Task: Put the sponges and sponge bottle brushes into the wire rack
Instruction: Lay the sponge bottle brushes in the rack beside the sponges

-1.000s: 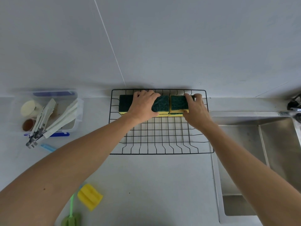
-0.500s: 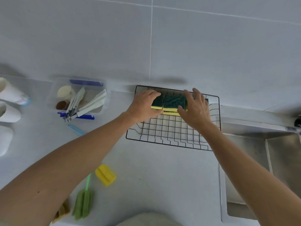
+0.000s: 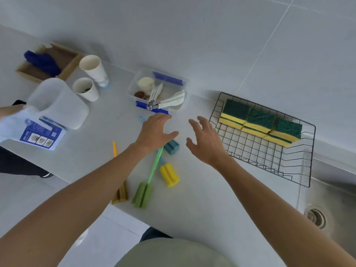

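Green-and-yellow scrub sponges (image 3: 260,125) already sit in the black wire rack (image 3: 306,171), both hands, left hand (image 3: 156,132) and right hand (image 3: 204,140), are open and empty over the crossed foam-headed bottle brushes (image 3: 154,167), so honestly grabbing one could drag the others off the white counter's (image 3: 202,205) edge.

Sponges (image 3: 260,123) in wire rack (image 3: 269,162), brushes (image 3: 148,180) on counter

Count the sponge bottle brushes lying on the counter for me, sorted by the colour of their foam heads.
Teal brush: 1
Yellow brush: 1
Green brush: 1
Tan brush: 1
Total: 4 brushes, all on the counter and none in the wire rack.
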